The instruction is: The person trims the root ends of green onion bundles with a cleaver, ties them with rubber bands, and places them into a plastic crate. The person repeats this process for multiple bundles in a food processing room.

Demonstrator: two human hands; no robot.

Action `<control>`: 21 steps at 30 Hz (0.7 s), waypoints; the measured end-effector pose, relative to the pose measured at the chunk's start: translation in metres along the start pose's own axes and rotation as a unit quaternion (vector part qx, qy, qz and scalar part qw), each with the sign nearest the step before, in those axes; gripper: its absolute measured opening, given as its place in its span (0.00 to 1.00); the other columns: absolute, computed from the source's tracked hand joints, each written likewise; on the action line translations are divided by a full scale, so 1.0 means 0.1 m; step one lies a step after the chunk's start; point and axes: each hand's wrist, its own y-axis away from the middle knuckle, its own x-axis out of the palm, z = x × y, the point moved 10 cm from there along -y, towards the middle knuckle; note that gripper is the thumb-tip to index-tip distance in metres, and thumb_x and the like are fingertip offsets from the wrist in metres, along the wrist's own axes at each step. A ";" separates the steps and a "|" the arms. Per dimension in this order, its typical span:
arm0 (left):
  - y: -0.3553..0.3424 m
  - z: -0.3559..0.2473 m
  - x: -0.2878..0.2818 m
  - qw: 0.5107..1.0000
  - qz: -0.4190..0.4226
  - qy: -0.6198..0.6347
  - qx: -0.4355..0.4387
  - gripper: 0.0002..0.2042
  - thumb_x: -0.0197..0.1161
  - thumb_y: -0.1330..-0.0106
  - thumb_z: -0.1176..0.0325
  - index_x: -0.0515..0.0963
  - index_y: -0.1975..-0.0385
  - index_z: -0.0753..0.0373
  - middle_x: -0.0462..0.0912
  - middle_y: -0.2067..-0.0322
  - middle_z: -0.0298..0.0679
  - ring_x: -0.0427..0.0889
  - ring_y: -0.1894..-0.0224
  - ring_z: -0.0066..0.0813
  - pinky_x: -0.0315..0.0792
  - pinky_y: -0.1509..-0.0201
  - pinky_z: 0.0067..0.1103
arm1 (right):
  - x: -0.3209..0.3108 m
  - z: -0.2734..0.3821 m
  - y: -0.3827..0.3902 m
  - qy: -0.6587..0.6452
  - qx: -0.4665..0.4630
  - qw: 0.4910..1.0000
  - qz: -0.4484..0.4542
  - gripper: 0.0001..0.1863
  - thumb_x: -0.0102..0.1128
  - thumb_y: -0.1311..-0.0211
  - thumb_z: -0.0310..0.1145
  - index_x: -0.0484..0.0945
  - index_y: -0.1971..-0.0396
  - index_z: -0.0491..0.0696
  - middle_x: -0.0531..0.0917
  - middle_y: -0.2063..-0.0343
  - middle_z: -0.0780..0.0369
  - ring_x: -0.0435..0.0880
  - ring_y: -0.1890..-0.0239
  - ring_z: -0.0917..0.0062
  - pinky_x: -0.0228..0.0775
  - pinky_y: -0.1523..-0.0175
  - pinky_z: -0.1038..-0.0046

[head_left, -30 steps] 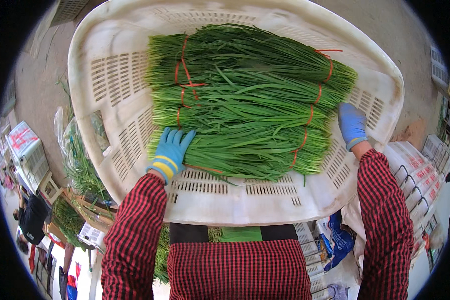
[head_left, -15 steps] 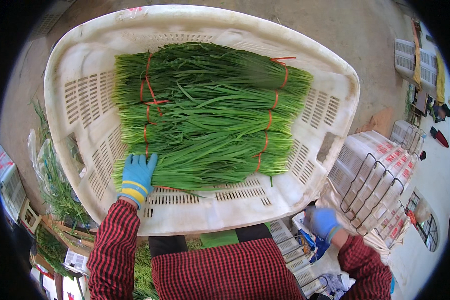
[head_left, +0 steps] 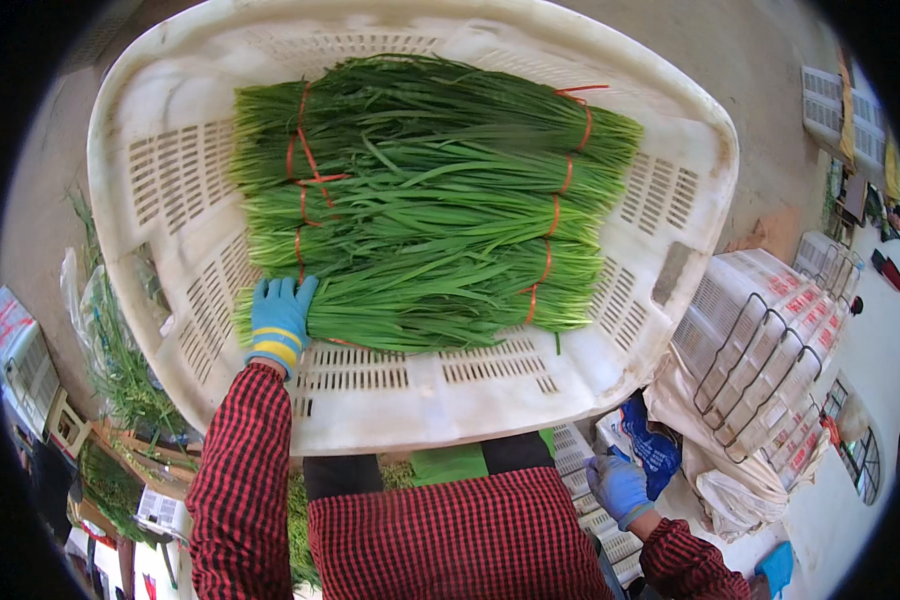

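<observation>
Several bundles of long green garlic chives (head_left: 420, 220) lie side by side in a large white plastic basket (head_left: 400, 430). Red ties (head_left: 305, 130) bind them near both ends. My left hand (head_left: 281, 320), in a blue glove with a yellow-striped cuff, lies on the left end of the nearest bundle, its fingers stretched over the stalks. Outside the basket at the lower right is my right hand (head_left: 620, 490), also in a blue glove. Its fingers are curled together beside a blue bag (head_left: 652, 447); whatever they hold cannot be made out.
White crates (head_left: 760, 340) with a wire rack stand on the right, a pale cloth (head_left: 740, 500) below them. Loose greens and clear plastic (head_left: 115, 340) lie left of the basket. More white crates (head_left: 842, 115) stand at the far right.
My right hand has moved left and down, past the blue bag toward my body. My left hand stays on the nearest bundle. The view has shifted slightly, so the basket sits higher.
</observation>
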 end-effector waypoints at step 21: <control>-0.14 0.05 0.13 1.000 -0.006 0.030 -0.005 0.42 0.73 0.56 0.57 0.66 0.35 0.52 0.72 0.51 0.40 0.70 0.44 0.40 0.55 0.30 0.41 | -1.64 -0.20 -2.59 -0.521 0.046 0.800 -0.293 0.18 0.45 0.30 0.32 0.72 0.45 0.41 0.83 0.71 0.54 0.83 0.76 0.74 0.77 0.68 0.73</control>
